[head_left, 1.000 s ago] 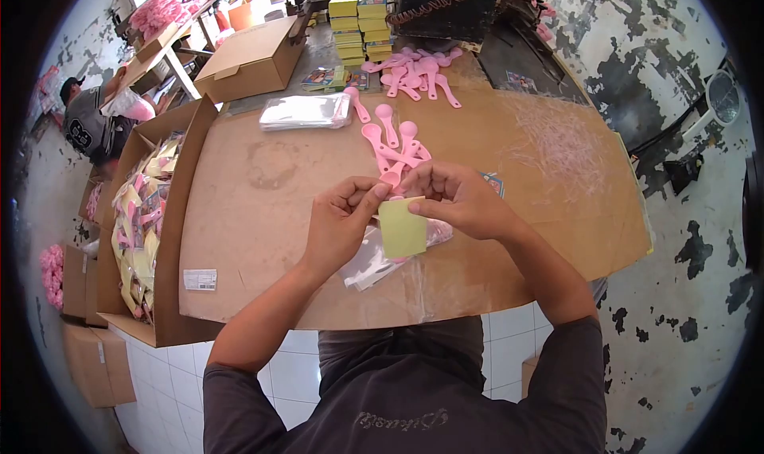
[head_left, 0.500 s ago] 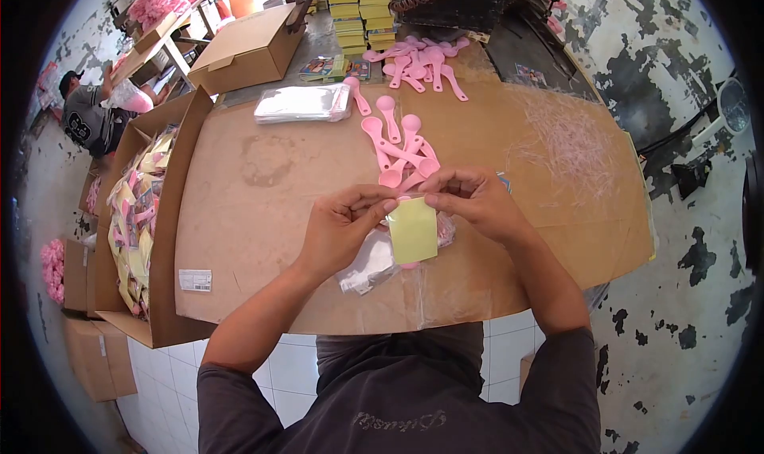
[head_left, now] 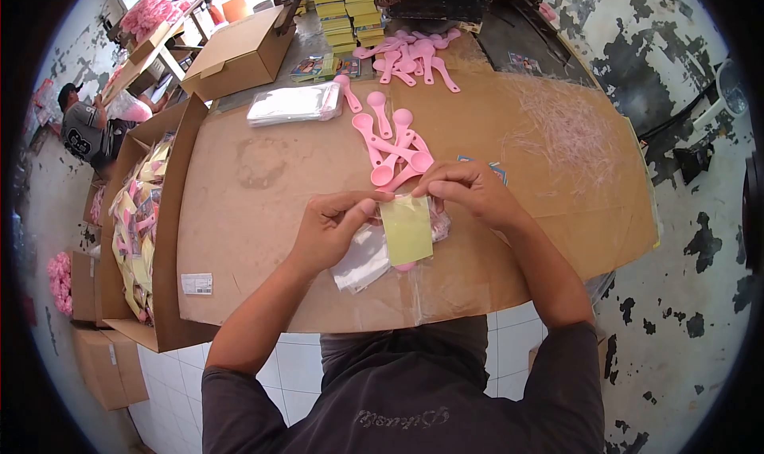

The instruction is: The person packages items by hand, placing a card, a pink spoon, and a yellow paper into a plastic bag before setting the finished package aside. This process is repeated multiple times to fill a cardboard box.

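Observation:
A yellow card (head_left: 407,235) hangs upright in front of me, apparently inside a clear plastic bag whose top edge glints. My left hand (head_left: 338,225) pinches the upper left corner between thumb and fingers. At the top edge, right of the middle, my right hand (head_left: 477,198) is closed in a pinch too. Behind the card lie loose clear plastic bags (head_left: 362,263), and the rounded end of a pink spoon (head_left: 406,266) peeks out below it. Just beyond my fingertips is a loose cluster of pink spoons (head_left: 398,148).
On the left stands an open carton (head_left: 171,271) of filled packets. A stack of clear bags (head_left: 293,104), more pink spoons (head_left: 414,56) and stacked cards (head_left: 350,12) sit farther back. Thin plastic strips (head_left: 569,144) lie at right. A person (head_left: 87,128) sits at far left.
My right hand's fingertips have slid left along the top edge. A blue printed card behind that hand shows more. The whole view has shifted slightly.

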A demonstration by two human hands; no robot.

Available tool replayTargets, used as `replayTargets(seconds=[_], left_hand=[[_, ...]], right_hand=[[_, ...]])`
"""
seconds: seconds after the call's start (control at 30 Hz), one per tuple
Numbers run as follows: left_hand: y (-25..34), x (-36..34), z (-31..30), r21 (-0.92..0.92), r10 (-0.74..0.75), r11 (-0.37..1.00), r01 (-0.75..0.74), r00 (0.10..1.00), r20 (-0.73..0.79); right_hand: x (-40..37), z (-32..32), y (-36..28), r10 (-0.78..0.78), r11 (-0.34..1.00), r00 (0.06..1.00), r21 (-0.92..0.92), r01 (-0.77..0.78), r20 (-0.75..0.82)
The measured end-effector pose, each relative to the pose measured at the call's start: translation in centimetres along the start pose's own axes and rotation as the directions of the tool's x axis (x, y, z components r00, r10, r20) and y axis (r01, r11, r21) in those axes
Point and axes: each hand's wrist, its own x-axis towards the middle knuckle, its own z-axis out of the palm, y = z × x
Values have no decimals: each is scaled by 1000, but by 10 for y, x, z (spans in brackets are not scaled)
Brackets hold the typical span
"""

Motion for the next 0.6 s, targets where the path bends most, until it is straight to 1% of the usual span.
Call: replayTargets(seconds=[0.03,0.07,0.17,0.27,0.33,0.43,0.53,0.57,0.6], left_hand=[[3,1,1,-39,-16,999,16,1000,-7],[4,1,2,-79,-33,996,31,999,-14],[-4,2,-2,-29,-103,994,103,995,-11],[-3,4,4,-18,-116,993,115,993,-29],[-4,4,4,-55,-113,992,112,993,-28],[-5,4,4,-61,-97,994,94,994,-51],[-1,3,2,-42,-73,997,71,995,-62],[0,2,1,-36,-65,997,63,996,-62],[6,1,3,-56,-29,998,24,996,-89]], right_hand=[[0,1,0,10,1000,1000,-15,-10,-2],[0,2,0,13,1000,1000,22,-13,0],[0,6,3,15,994,1000,108,-16,8],[3,5,6,-5,993,1000,120,2,17],[4,3,10,-25,995,999,98,21,34],[4,7,7,-18,986,999,165,11,41],[1,11,-8,-25,998,990,52,18,135],[0,11,-7,6,999,990,38,-12,142],[-1,10,-6,37,999,988,25,-41,149]])
